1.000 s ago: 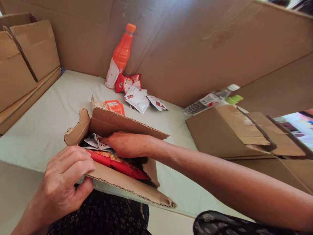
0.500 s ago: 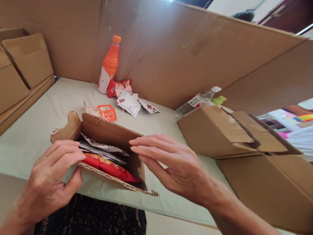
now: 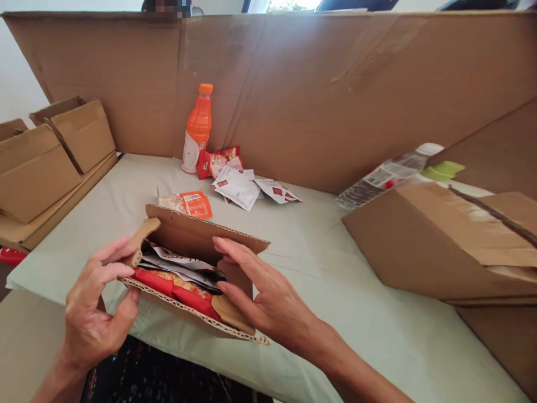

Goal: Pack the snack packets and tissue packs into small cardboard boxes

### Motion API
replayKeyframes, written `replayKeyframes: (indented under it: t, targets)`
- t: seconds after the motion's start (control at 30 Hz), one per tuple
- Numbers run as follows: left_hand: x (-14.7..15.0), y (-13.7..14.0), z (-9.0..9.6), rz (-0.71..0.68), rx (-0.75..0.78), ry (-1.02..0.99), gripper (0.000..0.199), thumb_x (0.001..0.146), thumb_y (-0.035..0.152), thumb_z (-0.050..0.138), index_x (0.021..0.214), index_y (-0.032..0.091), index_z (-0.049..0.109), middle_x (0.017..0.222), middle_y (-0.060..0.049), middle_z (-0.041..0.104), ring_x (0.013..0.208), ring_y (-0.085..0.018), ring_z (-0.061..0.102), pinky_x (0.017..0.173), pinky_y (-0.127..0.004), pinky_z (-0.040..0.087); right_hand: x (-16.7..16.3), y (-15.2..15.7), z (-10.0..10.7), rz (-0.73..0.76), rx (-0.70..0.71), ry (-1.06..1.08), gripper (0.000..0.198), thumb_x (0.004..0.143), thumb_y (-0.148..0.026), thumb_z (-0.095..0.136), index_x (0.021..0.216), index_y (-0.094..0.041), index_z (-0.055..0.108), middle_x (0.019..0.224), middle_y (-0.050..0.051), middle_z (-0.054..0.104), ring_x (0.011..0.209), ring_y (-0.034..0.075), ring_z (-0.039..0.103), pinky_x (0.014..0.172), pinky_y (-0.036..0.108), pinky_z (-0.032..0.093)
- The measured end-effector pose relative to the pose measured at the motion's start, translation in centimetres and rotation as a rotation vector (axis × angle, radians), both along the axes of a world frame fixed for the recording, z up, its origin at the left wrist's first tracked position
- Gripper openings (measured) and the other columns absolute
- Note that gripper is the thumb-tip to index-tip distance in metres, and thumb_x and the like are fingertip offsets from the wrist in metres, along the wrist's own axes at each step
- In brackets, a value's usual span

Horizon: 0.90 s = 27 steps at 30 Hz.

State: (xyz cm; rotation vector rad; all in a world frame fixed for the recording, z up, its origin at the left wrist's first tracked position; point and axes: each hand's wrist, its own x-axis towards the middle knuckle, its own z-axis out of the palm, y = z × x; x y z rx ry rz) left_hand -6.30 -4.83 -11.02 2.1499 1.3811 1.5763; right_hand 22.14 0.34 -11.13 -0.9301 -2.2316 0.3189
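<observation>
A small open cardboard box (image 3: 193, 230) stands on the cloth near me. Inside it are a red snack packet (image 3: 187, 291) along the front wall and white-and-dark sachets (image 3: 176, 263) behind. My left hand (image 3: 94, 305) grips the box's left end, thumb outside the front wall and fingers at the bent side flap (image 3: 145, 238). At the right end, my right hand (image 3: 272, 296) reaches over with its fingers apart, near the back wall and the sachets. The right side flap (image 3: 232, 313) leans inward over the packet. Parts of the contents are hidden by the walls.
An orange drink bottle (image 3: 198, 129) stands at the back wall. Beside it lie a red packet (image 3: 222, 162), white sachets (image 3: 238, 187) and an orange-and-white packet (image 3: 195, 204). Cardboard boxes (image 3: 36, 168) flank the left; a larger box (image 3: 419, 240) and a clear bottle (image 3: 386, 176) are right.
The view has swung left and up. My left fingers are now at the left side flap, which bends inward. The right flap has folded in, and my right hand has moved lower over the box.
</observation>
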Motion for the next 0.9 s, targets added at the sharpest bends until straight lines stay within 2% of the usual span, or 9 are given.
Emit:
replayKeyframes:
  t: [0.07,0.17,0.3,0.37,0.5,0.6,0.7,0.83,0.9]
  targets:
    - [-0.2,0.2,0.1,-0.039,-0.001,0.026,0.033,0.086,0.004,0.064,0.113,0.023,0.064,0.127,-0.010,0.068,0.115,-0.027,0.068,0.095,-0.045,0.058,-0.4,0.0,0.1,-0.025,0.020,-0.007,0.066,0.099,-0.020,0.056,0.160,-0.026,0.032,0.150,0.014,0.058,0.133,0.027,0.061,0.104,0.046,0.059]
    - [-0.8,0.4,0.7,-0.070,-0.043,0.095,0.034,0.088,0.005,0.062,0.116,0.023,0.063,0.118,-0.008,0.071,0.113,-0.023,0.068,0.093,-0.039,0.058,-0.8,0.0,0.1,-0.041,0.166,0.045,0.056,0.098,-0.014,0.055,0.153,-0.025,0.044,0.146,0.014,0.060,0.131,0.025,0.061,0.103,0.043,0.059]
    - [-1.5,0.8,1.8,-0.069,-0.122,0.206,0.027,0.093,0.013,0.060,0.117,0.025,0.063,0.112,-0.005,0.074,0.108,-0.020,0.070,0.093,-0.034,0.058,-0.7,0.3,0.2,-0.264,0.389,0.176,0.064,0.093,-0.010,0.062,0.152,-0.028,0.045,0.148,0.015,0.057,0.132,0.029,0.059,0.104,0.049,0.054]
    - [-1.6,0.9,2.3,-0.029,-0.123,0.260,0.026,0.094,0.017,0.060,0.118,0.026,0.063,0.107,-0.003,0.075,0.101,-0.019,0.072,0.088,-0.032,0.059,-0.3,0.6,0.5,-0.299,0.358,0.199,0.064,0.093,-0.013,0.064,0.153,-0.027,0.045,0.140,0.014,0.064,0.127,0.030,0.062,0.101,0.049,0.055]
    - [-1.2,1.2,2.5,0.011,-0.132,0.301,0.024,0.094,0.019,0.058,0.117,0.027,0.063,0.102,0.000,0.075,0.092,-0.017,0.072,0.083,-0.029,0.059,0.7,1.0,0.6,-0.066,0.144,0.199,0.032,0.098,-0.015,0.057,0.125,-0.027,0.068,0.106,0.005,0.079,0.100,0.022,0.074,0.086,0.037,0.060]
    - [-0.7,1.7,2.3,0.048,-0.112,0.318,0.028,0.095,0.021,0.059,0.122,0.027,0.061,0.115,-0.004,0.071,0.105,-0.020,0.070,0.092,-0.034,0.059,1.5,0.8,0.4,0.024,0.008,0.268,0.025,0.103,-0.023,0.051,0.116,-0.026,0.073,0.109,0.006,0.079,0.104,0.022,0.074,0.088,0.038,0.060]
    - [-0.4,2.2,2.0,0.148,-0.111,0.356,0.043,0.096,0.026,0.061,0.138,0.027,0.054,0.148,-0.012,0.053,0.135,-0.030,0.055,0.109,-0.049,0.051,2.1,0.5,0.1,0.055,-0.090,0.325,0.036,0.108,-0.039,0.041,0.129,-0.027,0.068,0.123,0.009,0.075,0.115,0.023,0.070,0.093,0.039,0.059]
    - [-0.6,2.8,1.4,0.125,-0.139,0.398,0.057,0.098,0.025,0.059,0.151,0.034,0.043,0.171,-0.009,0.021,0.152,-0.035,0.034,0.118,-0.056,0.043,2.3,0.0,-0.2,0.102,0.001,0.157,0.042,0.105,-0.043,0.047,0.142,-0.026,0.058,0.136,0.011,0.069,0.128,0.026,0.063,0.103,0.045,0.053]
    - [-0.8,3.2,1.2,0.036,-0.131,0.451,0.052,0.099,0.020,0.055,0.148,0.035,0.047,0.169,-0.006,0.028,0.152,-0.032,0.035,0.119,-0.053,0.042,2.2,-0.2,-0.7,0.125,0.074,0.044,0.044,0.104,-0.040,0.051,0.144,-0.024,0.056,0.140,0.011,0.067,0.135,0.027,0.059,0.111,0.048,0.047]
